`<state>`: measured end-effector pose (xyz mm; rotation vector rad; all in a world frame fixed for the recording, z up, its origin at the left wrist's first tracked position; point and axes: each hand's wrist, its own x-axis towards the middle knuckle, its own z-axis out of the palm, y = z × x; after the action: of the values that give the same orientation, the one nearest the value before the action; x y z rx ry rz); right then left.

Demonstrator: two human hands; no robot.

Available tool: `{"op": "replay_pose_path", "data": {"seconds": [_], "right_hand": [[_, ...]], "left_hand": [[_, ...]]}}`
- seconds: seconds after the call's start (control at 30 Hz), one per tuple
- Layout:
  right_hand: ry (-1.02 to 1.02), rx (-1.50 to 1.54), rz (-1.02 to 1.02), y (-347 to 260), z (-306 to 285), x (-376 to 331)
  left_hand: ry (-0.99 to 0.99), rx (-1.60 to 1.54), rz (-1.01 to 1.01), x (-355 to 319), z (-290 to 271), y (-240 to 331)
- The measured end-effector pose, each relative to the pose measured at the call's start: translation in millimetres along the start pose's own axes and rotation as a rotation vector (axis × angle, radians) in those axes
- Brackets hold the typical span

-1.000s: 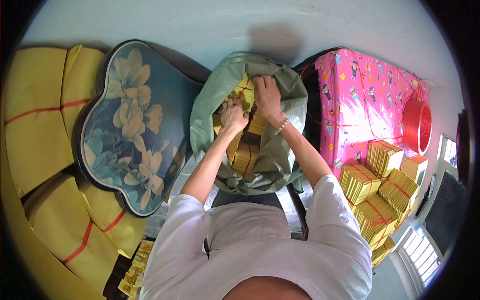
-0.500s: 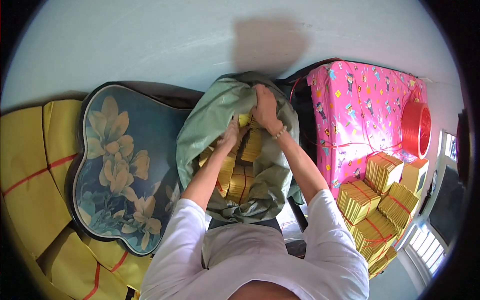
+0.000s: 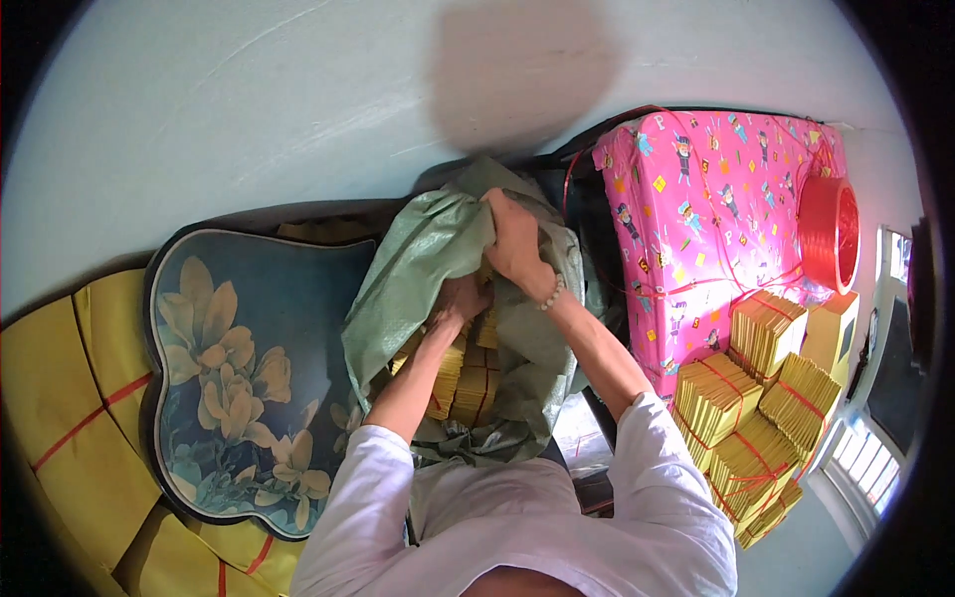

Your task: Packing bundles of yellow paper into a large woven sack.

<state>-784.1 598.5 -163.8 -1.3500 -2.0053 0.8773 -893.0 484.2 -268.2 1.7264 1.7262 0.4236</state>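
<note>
A green woven sack (image 3: 418,269) stands open in front of me, filled with several bundles of yellow paper (image 3: 468,378) tied with red string. My right hand (image 3: 515,239), with a bead bracelet at the wrist, grips the sack's far rim and pulls it up. My left hand (image 3: 460,298) reaches down inside the sack among the yellow bundles; its fingers are partly hidden by the fabric, so whether it holds a bundle is unclear.
A blue tray-like board with a yellow flower pattern (image 3: 239,378) leans at the left. Large yellow wrapped packs (image 3: 70,418) lie at the far left. A pink patterned box (image 3: 716,219) with a red spool (image 3: 828,231) stands at the right, with stacked yellow bundles (image 3: 756,418) below it.
The sack's rim has been drawn upward and closer together over the bundles. My right hand has risen with the fabric; the left has gone deeper inside.
</note>
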Motion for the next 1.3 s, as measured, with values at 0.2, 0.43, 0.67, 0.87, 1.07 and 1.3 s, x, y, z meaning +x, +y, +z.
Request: {"op": "replay_pose_path", "data": {"seconds": [0.2,0.43,0.67,0.87,1.07,1.3], "right_hand": [[-0.128,0.056,-0.153,-18.5,-5.4,-34.9],[-0.226,0.040,-0.171,-9.3,-8.2,-27.7],[-0.436,-0.245,0.183,-39.6,23.6,8.4],[0.035,-0.672,-0.264,50.0,43.0,32.5],[0.004,0.145,0.030,44.6,81.0,50.0],[-0.072,0.436,-0.113,-24.6,61.8,9.0]], "left_hand": [[0.116,-0.537,0.028,-23.1,40.7,-19.4],[0.079,-0.472,0.020,-23.4,75.6,-56.7],[-0.022,-0.212,-0.447,23.0,44.9,-161.0],[-0.313,-0.147,-0.567,69.5,-34.8,-17.6],[-0.157,0.051,-0.568,55.1,-14.2,-40.5],[-0.204,-0.032,-0.381,21.3,21.9,-53.6]]}}
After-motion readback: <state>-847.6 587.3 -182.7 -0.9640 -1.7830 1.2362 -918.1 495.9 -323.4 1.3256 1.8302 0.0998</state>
